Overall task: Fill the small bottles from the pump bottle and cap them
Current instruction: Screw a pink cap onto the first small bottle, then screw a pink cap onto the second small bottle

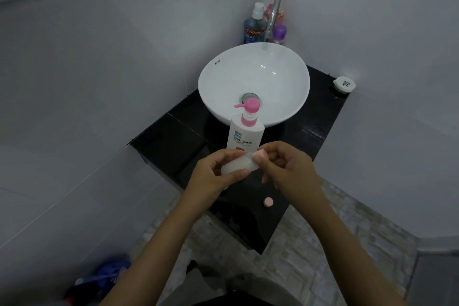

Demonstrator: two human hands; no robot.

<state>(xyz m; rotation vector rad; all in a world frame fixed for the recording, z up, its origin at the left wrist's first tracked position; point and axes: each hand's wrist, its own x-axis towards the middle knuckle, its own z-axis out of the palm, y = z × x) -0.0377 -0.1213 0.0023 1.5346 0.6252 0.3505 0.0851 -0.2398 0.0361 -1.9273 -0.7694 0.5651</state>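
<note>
A white pump bottle (246, 133) with a pink pump head stands on the black counter (173, 136), just in front of the sink. My left hand (211, 176) grips a small translucent bottle (238, 165), held tilted on its side above the counter's near part. My right hand (285, 164) pinches the pink cap (260, 154) at that bottle's mouth; I cannot tell whether the cap is screwed on. A second pink cap (268, 202) lies loose on the counter below my right hand. Something white, mostly hidden, shows under my left hand.
A white bowl sink (293, 107) with a chrome tap (274, 15) fills the counter's far half. Mouthwash (253, 27) and a purple-capped bottle (280, 33) stand behind it. A white round lid (344, 84) sits at the counter's right corner. Tiled walls close in on both sides.
</note>
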